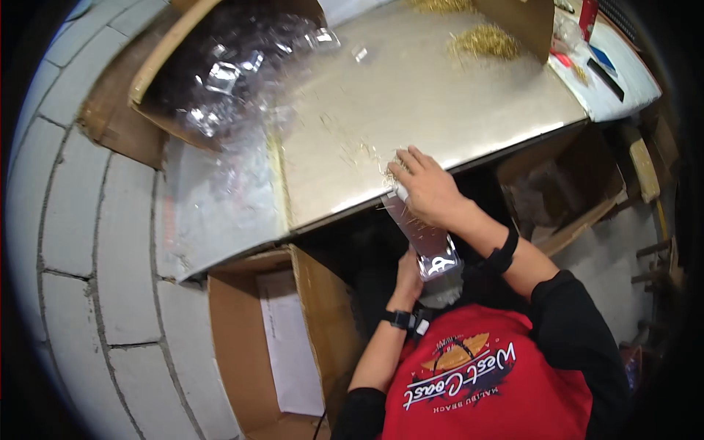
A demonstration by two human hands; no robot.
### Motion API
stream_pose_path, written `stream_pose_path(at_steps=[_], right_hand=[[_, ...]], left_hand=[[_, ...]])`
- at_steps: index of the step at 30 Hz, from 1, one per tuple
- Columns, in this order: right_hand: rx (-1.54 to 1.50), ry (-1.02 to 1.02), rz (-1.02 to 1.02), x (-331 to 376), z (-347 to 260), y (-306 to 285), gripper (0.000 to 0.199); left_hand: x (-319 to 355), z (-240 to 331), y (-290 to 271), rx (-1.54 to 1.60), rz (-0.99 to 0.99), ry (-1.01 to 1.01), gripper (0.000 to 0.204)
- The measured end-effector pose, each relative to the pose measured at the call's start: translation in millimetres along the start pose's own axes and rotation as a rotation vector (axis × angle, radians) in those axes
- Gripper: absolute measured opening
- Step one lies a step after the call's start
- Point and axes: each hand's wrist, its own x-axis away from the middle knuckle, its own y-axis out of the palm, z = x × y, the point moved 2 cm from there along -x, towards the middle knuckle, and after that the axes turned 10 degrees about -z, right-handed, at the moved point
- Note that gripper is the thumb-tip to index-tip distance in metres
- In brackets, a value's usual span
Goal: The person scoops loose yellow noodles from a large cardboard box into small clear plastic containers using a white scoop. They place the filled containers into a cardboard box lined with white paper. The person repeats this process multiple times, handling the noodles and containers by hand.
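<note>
My right hand (431, 192) reaches over the table's front edge with its fingers spread and bent, touching a scatter of thin golden metal pins (369, 155). Below its fingers, a long see-through plastic container (419, 229) slants down from the edge toward my body. A few golden pins show along its upper part. My left hand (411, 277) grips this container low down from the left side; its fingers are partly hidden behind the plastic. A small pale patch shows under my right fingertips, too unclear to name.
A cardboard box of clear plastic cases (222, 77) lies at the far left of the metal table (352, 95). A heap of golden pins (485, 42) sits farther back. Tools lie on a white sheet (631, 77) at right. Open cartons (308, 323) (565, 176) stand below the table.
</note>
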Motion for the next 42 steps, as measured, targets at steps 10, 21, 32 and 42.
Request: stream_pose_path(at_steps=[10,21,32,42], right_hand=[[-0.334,-0.101,-0.054,92,14,-43,0.037],[-0.615,-0.130,-0.421,141,3,24,0.048],[-0.711,-0.140,-0.106,117,1,-20,0.034],[-0.598,-0.161,-0.124,69,-25,-38,0.024]], left_hand=[[6,-6,-2,-0.114,-0.020,-0.022,0.041],[22,-6,-4,-0.188,-0.083,0.018,0.045],[68,31,-6,-0.204,-0.038,0.114,0.030],[100,59,-6,-0.252,-0.004,0.320,0.038]])
